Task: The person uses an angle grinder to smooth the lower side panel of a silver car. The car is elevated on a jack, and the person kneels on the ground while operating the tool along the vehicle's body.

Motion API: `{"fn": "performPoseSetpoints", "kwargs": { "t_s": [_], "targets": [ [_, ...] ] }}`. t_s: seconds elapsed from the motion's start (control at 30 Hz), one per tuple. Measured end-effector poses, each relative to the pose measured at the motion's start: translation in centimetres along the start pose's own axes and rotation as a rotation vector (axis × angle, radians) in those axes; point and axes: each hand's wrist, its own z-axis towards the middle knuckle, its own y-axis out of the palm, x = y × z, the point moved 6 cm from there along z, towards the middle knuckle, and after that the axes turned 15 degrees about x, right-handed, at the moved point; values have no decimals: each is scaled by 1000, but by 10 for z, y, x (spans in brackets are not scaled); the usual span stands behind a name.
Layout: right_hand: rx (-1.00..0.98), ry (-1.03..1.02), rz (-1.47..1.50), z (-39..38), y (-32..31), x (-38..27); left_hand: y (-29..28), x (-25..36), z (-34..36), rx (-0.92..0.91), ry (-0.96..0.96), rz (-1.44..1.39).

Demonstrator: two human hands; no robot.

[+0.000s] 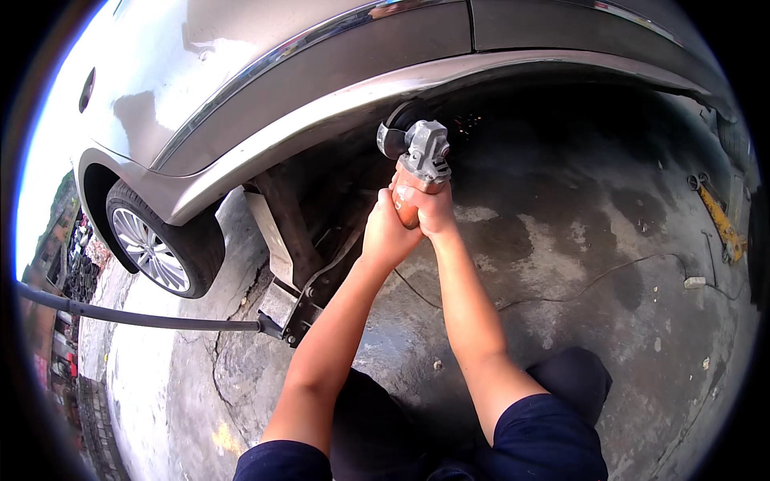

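Both hands hold one tool near the middle of the frame. Left hand [387, 232] is wrapped tight around the orange handle, and the right hand [433, 210] grips it just beside, fingers curled shut. This grinder [421, 160] has a grey metal head and a round dark disc. It points up at the shiny silver edge of the car [241, 96], under the wheel arch, where tiny sparks [465, 122] glow. A thin black cord [561, 293] snakes over the rough, stained concrete floor [609, 240]. At lower left a dark jack [301, 301] with a long black handle sits under the car. A wheel [152, 248] with silver spokes is at left.
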Motion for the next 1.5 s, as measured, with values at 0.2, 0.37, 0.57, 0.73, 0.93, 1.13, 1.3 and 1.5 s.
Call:
{"fn": "performPoseSetpoints", "kwargs": {
  "t_s": [0.2, 0.37, 0.57, 0.73, 0.93, 1.13, 1.3, 1.5],
  "targets": [
    [-43, 22, -160, -11, 9, 7, -5, -13, -14, 89, -73, -117],
    [-50, -43, -163, -5, 6, 0, -3, -2, -5, 28, -124, -134],
    [134, -134, -332, -12, -8, -8, 18, -17, -11, -133, -121, -205],
    [222, -256, -628, -8, -17, -19, 32, -5, -6, -66, 1, -347],
    [226, -189, -529, -1, -25, -20, 37, 1, -6, -90, 2, -392],
    [168, -195, -553, 2, -24, -24, 41, -4, -12, -92, -56, -363],
    [180, -173, -580, 2, -34, -11, 45, -10, -13, -75, -96, -373],
    [100, -99, -453, -2, -19, -17, 37, -4, -8, -26, -15, -304]
  ]
}}
